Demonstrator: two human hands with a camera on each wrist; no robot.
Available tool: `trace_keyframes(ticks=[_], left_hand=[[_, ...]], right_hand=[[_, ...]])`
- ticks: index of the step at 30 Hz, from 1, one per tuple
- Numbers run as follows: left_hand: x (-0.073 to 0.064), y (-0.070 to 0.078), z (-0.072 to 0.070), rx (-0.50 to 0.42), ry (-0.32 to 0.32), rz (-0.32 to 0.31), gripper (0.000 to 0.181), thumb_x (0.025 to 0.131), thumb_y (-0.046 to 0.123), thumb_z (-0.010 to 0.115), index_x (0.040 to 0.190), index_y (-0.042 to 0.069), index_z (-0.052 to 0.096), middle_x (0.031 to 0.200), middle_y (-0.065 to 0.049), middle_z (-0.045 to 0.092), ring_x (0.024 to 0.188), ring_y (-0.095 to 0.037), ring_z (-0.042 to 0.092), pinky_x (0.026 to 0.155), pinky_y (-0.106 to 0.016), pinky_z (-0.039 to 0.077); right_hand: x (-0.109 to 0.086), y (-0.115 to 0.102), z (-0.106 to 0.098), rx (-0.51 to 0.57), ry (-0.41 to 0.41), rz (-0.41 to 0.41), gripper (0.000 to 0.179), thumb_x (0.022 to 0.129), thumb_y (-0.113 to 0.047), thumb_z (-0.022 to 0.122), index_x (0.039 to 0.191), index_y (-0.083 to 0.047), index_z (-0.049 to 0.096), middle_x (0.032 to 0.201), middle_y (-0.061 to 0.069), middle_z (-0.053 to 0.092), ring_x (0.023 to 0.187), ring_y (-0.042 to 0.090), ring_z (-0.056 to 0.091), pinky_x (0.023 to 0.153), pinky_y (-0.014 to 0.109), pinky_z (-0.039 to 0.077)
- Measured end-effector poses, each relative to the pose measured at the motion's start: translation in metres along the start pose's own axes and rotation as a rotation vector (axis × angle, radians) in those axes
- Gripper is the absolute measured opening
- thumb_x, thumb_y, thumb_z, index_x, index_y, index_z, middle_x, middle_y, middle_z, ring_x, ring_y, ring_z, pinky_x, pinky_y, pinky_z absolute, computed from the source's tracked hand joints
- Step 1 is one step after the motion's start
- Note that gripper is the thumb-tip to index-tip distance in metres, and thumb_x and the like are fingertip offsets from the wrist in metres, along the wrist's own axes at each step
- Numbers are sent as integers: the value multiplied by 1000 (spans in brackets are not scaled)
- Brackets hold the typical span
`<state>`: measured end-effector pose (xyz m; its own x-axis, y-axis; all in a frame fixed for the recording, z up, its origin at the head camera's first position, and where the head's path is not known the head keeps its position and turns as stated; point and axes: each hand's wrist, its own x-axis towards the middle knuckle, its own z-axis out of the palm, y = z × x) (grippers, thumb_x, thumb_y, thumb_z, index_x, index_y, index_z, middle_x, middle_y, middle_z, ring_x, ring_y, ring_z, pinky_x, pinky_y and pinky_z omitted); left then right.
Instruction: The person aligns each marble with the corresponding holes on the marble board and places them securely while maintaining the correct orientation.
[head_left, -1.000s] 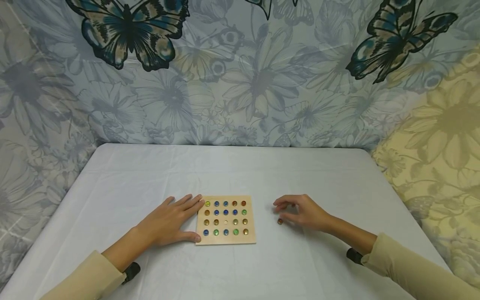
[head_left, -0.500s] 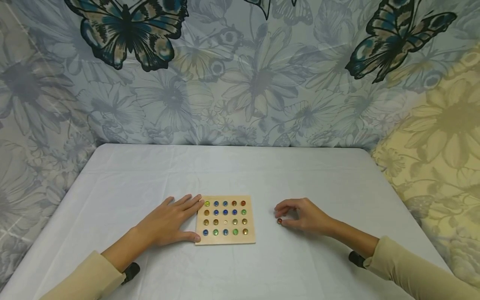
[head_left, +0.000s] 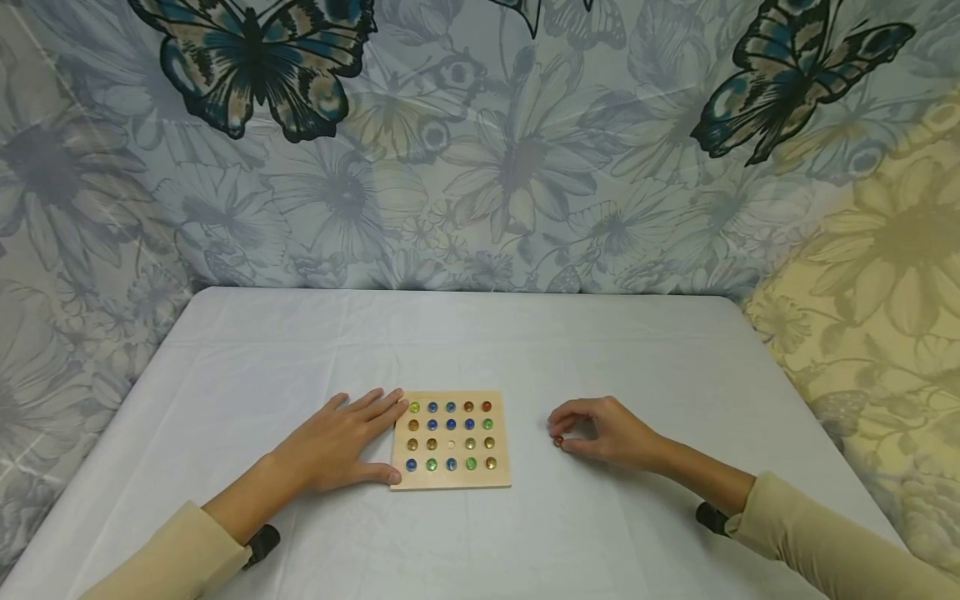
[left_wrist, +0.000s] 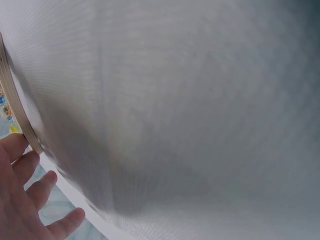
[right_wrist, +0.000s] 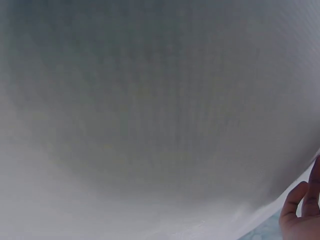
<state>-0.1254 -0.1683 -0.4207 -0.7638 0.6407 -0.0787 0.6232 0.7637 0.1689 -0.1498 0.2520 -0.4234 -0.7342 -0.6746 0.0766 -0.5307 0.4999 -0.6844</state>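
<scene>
A square wooden board (head_left: 499,479) lies on the table with glass marbles in rows: blue, green, amber and red. One hollow (head_left: 452,444) in its third row holds no marble. My left hand (head_left: 337,446) rests at the board's left side with fingers spread, fingertips and thumb touching its edge. In the left wrist view, the fingers (left_wrist: 40,191) reach to the board's corner. To the right of the board, my right hand (head_left: 611,433) pinches a reddish-brown marble (head_left: 558,442) between thumb and fingers, at the tabletop. The right wrist view shows only some fingers (right_wrist: 295,200); the marble is hidden there.
A white cloth covers the table (head_left: 465,342). Behind it hangs a flower-patterned fabric (head_left: 517,167) with large butterflies, and similar fabric borders both sides. A dark band (head_left: 262,546) sits on the left wrist, another band (head_left: 711,518) on the right.
My right hand has lowered slightly, and its thumb and fingers have closed on the reddish-brown marble, which earlier lay just below the fingertips. The left hand and board stay in place.
</scene>
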Motion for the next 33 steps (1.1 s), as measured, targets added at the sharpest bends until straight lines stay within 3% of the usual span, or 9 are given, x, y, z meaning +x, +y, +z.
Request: trace_keyframes(ticks=[10,33], left_hand=[[-1,0,0,-10,-3,-4,100,84,81,44,156,13,35,160,-6,34,145,-33,33,107,-64,32],[0,-1,0,-10,-18,-16,100,84,82,44,156,14,34,161,-6,31,146,-33,32,108,-64,32]], right_hand=[[14,-5,4,-24,-13,-17,27,86,-7,78,112,-8,70,99,-7,75,94,9,69,86,35,53],[52,-25,20,32,5,-76,29,86,-6,78,113,-9,70,99,-8,74,91,8,67,80,36,51]])
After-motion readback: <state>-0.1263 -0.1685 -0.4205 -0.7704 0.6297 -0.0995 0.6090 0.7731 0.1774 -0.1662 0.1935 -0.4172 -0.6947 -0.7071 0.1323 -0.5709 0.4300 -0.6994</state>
